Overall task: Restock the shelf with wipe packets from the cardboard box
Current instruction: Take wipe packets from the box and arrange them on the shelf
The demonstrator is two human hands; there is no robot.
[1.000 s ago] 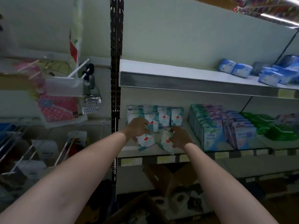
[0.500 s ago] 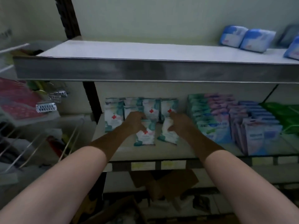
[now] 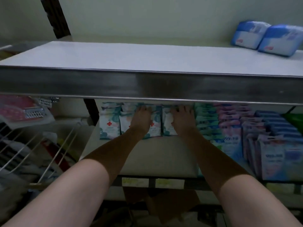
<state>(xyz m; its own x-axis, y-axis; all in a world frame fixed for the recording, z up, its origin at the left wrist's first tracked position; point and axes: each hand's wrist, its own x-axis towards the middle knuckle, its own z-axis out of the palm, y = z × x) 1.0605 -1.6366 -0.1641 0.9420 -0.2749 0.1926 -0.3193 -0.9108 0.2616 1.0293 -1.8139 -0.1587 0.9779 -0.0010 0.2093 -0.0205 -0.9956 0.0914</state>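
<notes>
White-and-teal wipe packets with red crosses stand in a row at the back of the lower shelf (image 3: 160,154); one stands free at the left (image 3: 109,123). My left hand (image 3: 141,118) presses flat against a packet (image 3: 155,128) in the row. My right hand (image 3: 182,120) presses against the neighbouring packet (image 3: 167,125). The fingers of both hands point up, with their tips partly hidden behind the upper shelf's metal front edge (image 3: 147,86). Part of the cardboard box (image 3: 164,203) shows on the floor below the shelf.
Green, pink and blue packs (image 3: 229,128) fill the lower shelf to the right of my right hand. Two blue packs (image 3: 250,35) lie on the upper shelf at the far right. A wire rack (image 3: 32,145) with hanging goods stands to the left.
Both hands have pushed their packets back from the middle of the shelf and stood them upright in the row. The view has moved closer in and lower, towards the shelf.
</notes>
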